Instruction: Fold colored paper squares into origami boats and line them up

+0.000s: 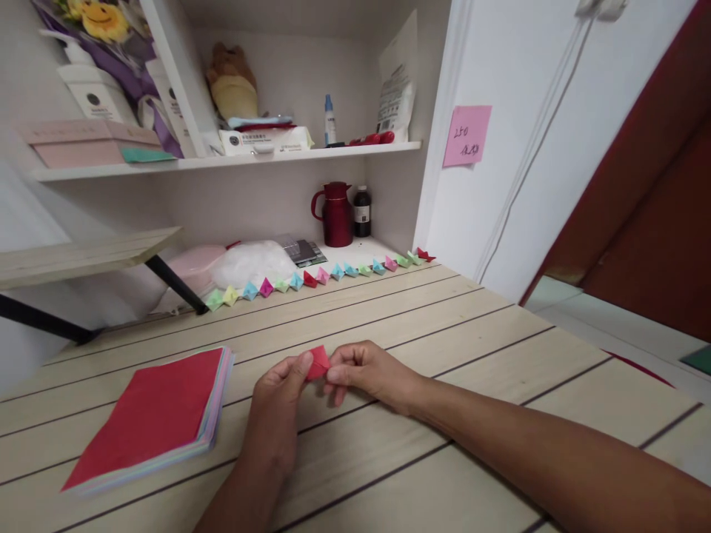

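Table [444, 333]: paper stack [152, 418] at lower left of frame; folded piece [318, 363] at lower centre, pinched between left hand [281, 403] and right hand [366, 374]; row of folded boats [316, 277] along far edge. Behind row, centre: jug [335, 215], bottle [362, 212] just right.

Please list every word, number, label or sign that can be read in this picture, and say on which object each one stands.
"250": handwritten on the pink square sticky note on the white cupboard side; the marks beneath it are unclear.
White flat packet with a label on the shelf: print too small to read.
White standing paper bag: print blurred.
White boxes with a round dark logo: unreadable.
Dark small bottle with a white label: unreadable.
Small folded red paper piece between the left hand and right hand: no text.
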Demonstrator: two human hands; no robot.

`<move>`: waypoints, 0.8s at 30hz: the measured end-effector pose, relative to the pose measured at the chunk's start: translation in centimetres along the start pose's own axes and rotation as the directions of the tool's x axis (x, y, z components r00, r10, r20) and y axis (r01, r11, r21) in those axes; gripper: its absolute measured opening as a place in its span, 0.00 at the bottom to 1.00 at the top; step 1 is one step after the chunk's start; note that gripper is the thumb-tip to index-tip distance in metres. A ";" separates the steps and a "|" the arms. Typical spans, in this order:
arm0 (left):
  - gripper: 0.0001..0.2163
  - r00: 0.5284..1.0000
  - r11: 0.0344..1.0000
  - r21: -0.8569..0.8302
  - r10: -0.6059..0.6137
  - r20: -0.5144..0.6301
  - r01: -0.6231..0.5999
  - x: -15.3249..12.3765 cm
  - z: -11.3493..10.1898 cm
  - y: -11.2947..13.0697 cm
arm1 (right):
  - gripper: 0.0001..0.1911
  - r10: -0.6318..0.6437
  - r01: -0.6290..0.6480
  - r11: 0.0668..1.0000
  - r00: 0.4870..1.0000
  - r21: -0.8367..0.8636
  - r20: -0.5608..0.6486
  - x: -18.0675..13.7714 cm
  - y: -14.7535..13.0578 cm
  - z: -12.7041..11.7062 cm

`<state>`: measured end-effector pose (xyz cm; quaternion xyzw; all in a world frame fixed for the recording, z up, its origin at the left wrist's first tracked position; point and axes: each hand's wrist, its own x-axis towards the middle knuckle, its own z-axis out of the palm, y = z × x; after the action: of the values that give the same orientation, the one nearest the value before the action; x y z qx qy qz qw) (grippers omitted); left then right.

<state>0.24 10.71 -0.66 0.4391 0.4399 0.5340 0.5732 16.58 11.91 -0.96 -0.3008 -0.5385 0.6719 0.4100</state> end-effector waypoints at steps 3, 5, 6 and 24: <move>0.12 0.998 0.984 -0.177 -0.011 0.060 0.022 0.1 -0.5 0.4 | 0.26 -0.079 0.079 0.997 0.993 0.005 0.082 -0.1 0.2 0.0; 0.11 0.994 0.976 -0.214 -0.015 0.111 0.039 0.2 -0.6 0.5 | 0.29 -0.113 0.118 0.993 0.986 -0.032 0.124 -0.1 0.4 -0.1; 0.11 0.989 0.974 -0.220 -0.015 0.150 0.048 0.2 -0.6 0.6 | 0.30 -0.126 0.135 0.989 0.983 -0.059 0.136 -0.2 0.5 -0.1; 0.17 0.943 0.995 -0.030 -0.083 0.323 0.098 -0.8 0.5 1.2 | 0.21 -0.103 0.121 0.983 0.986 -0.139 0.133 -0.7 0.1 0.1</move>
<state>0.41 9.96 0.68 0.4863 0.3482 0.4385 0.6709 16.76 11.24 -1.08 -0.2566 -0.6272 0.6238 0.3894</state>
